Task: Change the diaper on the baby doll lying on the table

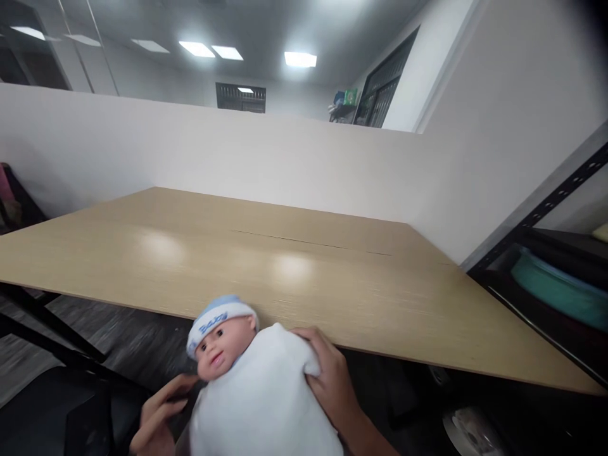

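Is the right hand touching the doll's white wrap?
Touching. The head view shows the right hand pressed on the white wrap of the doll, fingers denting the cloth by its shoulder.

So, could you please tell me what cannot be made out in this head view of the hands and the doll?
- Doll: its lower body is cut off by the bottom edge; the white wrap hides its arms.
- Left hand: partly behind the doll and cut off by the edge.
- Right hand: its palm is pressed against the wrap, unseen.
- Teal object on the black shelf: blurred, unidentifiable.
- Items under the table: too dark.
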`<state>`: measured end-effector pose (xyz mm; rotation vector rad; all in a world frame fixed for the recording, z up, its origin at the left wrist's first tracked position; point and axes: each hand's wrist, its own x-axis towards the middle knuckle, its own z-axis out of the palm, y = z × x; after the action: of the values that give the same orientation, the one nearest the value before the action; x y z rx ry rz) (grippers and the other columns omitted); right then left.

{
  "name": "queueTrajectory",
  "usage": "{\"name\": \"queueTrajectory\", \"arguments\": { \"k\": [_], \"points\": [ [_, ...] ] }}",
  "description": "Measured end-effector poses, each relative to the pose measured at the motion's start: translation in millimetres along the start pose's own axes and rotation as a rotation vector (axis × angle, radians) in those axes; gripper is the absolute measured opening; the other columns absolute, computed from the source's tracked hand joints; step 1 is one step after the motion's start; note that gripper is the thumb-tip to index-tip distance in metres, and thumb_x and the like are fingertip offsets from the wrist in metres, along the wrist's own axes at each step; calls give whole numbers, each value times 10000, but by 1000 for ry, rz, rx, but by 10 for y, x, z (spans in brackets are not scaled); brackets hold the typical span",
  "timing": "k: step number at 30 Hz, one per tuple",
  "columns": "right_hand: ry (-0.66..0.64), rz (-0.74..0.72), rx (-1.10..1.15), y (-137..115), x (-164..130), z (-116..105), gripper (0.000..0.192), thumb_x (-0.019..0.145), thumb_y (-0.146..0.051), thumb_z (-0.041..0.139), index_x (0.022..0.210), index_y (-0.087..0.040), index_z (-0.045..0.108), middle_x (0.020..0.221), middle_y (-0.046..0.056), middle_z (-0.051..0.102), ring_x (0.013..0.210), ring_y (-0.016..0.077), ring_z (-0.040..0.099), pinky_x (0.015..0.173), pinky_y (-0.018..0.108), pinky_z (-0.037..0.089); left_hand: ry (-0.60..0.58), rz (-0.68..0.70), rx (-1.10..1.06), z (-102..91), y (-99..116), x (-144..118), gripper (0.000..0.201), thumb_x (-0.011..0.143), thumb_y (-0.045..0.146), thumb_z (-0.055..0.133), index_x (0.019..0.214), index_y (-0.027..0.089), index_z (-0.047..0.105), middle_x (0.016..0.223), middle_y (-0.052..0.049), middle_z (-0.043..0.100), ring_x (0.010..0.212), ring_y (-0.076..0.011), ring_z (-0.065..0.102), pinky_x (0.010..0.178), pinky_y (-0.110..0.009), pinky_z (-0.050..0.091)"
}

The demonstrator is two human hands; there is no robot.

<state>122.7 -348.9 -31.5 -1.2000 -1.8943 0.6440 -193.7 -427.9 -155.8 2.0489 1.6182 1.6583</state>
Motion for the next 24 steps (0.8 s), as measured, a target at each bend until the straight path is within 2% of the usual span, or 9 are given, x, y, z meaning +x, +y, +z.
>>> {"name": "queueTrajectory", "arguments": {
  "k": [3, 5, 8, 11, 15, 17, 19, 24],
  "points": [
    [188, 135, 79, 84, 100, -145, 390, 811, -237, 582, 1187, -262, 678, 1146, 34, 783, 1052, 246, 736, 873, 304, 538, -324, -41, -22, 91, 50, 421, 760, 862, 418, 763, 1528, 317, 411, 1402, -148, 628, 1241, -384, 696, 971, -522, 652],
    [245, 224, 91, 167, 221, -261, 358, 837, -326, 595, 1177, -245, 676, 1151, 61, 790, 1039, 270, 739, 849, 321, 548, -521, -34, -101, 187, 127, 837, 743, 918, 290, 692, 1560, 297, 319, 1477, -146, 601, 1309, -343, 678, 1036, -454, 618],
    [261, 269, -26, 305, 421, -496, 355, 841, -354, 580, 1162, -233, 670, 1148, 84, 789, 1009, 284, 731, 831, 338, 535, -677, -17, -223, 382, 209, 1528, 675, 919, 257, 654, 1510, 290, 330, 1489, -118, 617, 1290, -311, 679, 1047, -414, 577],
    [224, 229, -299, 443, 592, -756, 295, 871, -295, 541, 1131, -237, 669, 1143, 87, 779, 1010, 276, 717, 831, 334, 503, -734, 11, -200, 660, 205, 2096, 565, 915, 343, 662, 1421, 271, 421, 1369, -96, 693, 1158, -307, 712, 960, -399, 561],
    [110, 171, -562, 661, 769, -969, 221, 922, -248, 523, 1091, -231, 665, 1123, 97, 758, 1019, 279, 709, 815, 332, 489, -753, 26, -73, 1077, 112, 2523, 556, 856, 398, 678, 1358, 231, 507, 1219, -106, 761, 1006, -319, 727, 838, -385, 533],
    [87, 169, -577, 799, 812, -1007, 213, 925, -252, 544, 1097, -227, 667, 1127, 98, 749, 1038, 283, 707, 834, 342, 504, -767, 29, -35, 1229, 56, 2624, 554, 833, 379, 684, 1343, 225, 536, 1203, -114, 771, 1006, -329, 726, 825, -387, 523],
    [88, 159, -563, 952, 792, -1033, 247, 932, -286, 570, 1152, -233, 666, 1160, 90, 745, 1062, 284, 706, 874, 363, 527, -775, 27, -12, 1304, -10, 2669, 546, 829, 377, 699, 1334, 229, 555, 1197, -112, 771, 1018, -335, 724, 827, -392, 517],
    [140, 97, -518, 1311, 544, -1163, 357, 988, -531, 627, 1255, -298, 678, 1215, 76, 758, 1109, 312, 719, 932, 435, 592, -731, 90, 93, 1233, -277, 2593, 530, 934, 601, 708, 1295, 229, 600, 1233, -130, 739, 1116, -354, 685, 943, -449, 508]
  ]
}}
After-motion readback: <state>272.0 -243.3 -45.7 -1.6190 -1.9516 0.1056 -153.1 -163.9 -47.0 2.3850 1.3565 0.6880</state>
